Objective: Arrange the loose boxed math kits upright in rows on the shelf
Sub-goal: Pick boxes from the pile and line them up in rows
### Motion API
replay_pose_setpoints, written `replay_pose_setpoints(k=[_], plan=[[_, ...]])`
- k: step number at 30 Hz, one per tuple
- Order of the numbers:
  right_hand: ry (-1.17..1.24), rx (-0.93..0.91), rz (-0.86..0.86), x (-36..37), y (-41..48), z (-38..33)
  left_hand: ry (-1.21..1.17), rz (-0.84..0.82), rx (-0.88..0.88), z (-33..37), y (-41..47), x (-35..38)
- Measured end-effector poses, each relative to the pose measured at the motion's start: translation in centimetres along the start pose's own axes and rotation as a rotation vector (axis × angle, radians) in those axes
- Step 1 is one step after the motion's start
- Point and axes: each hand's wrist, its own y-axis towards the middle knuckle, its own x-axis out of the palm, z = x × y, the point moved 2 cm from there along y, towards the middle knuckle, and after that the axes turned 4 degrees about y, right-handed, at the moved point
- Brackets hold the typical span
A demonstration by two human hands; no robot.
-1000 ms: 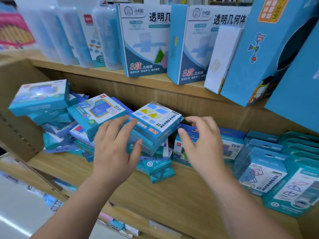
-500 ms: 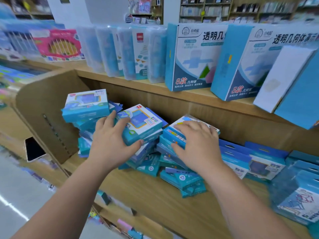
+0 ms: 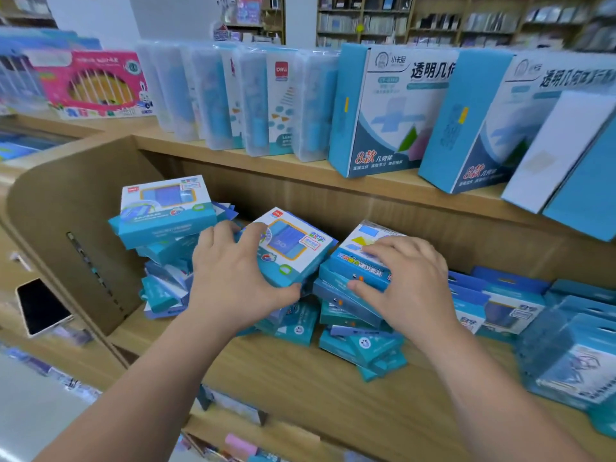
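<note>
hands, head view only. left grip (image 3: 233,281) closed round the tilted box (image 3: 293,248) on top of the heap (image 3: 360,348), thumb under the near edge, fingers over the far left corner. right grip (image 3: 410,285) clamped on the shapes box (image 3: 363,258) just beside it, fingers spread on top, thumb against the front side. both boxes lying slanted in the loose heap on the shelf (image 3: 283,388), nothing in that heap upright yet; standing row (image 3: 500,305) off to the right.

best to lift one box at a time straight up, so as not to drag the lower ones off the front edge. turn it onto its bottom edge, face outward, and set it down touching the standing row. mind the leaning stack (image 3: 163,208) at the left, likely to slide if bumped.

hard to tell: how many boxes under the hands, the print on most of them, the blurred far-right boxes cut by the frame, the back of the shelf behind the heap.
</note>
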Motion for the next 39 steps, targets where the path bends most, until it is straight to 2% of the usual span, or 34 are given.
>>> replay_pose_setpoints(k=[3, 8, 10, 13, 17, 22, 28, 35, 39], plan=[[0.019, 0.009, -0.004, 0.0, -0.2, 0.0, -0.171, 0.016, -0.025, 0.5, -0.4, -0.2], [0.013, 0.010, -0.030, 0.3, -0.3, 0.2, -0.310, 0.217, 0.003, 0.1, -1.3, -2.0], [0.077, 0.023, 0.038, -0.2, -0.5, -0.2, -0.379, 0.272, 0.026, 0.4, -2.0, -2.7], [0.351, 0.077, 0.188, -2.2, -1.1, -1.5, -0.491, 0.309, 0.122, 2.0, -3.3, -3.0], [0.811, 0.335, 0.163, -4.2, -2.4, -1.9, -0.574, 0.301, 0.246, 5.2, -5.0, -2.4], [1.129, 0.556, 0.187, -7.0, -4.6, 0.9, -0.577, 0.172, 0.335, 10.0, -7.3, -0.6], [1.133, 0.768, 0.226, -8.6, -9.8, 9.5, -0.454, 0.079, 0.519, 14.7, -9.5, 2.8], [1.046, 0.960, 0.131, -7.0, -16.0, 16.9, -0.240, 0.142, 0.466, 17.7, -11.0, 5.4], [0.991, 1.001, 0.085, -4.0, -18.7, 18.6, -0.167, 0.116, 0.423, 18.0, -11.5, 6.0]])
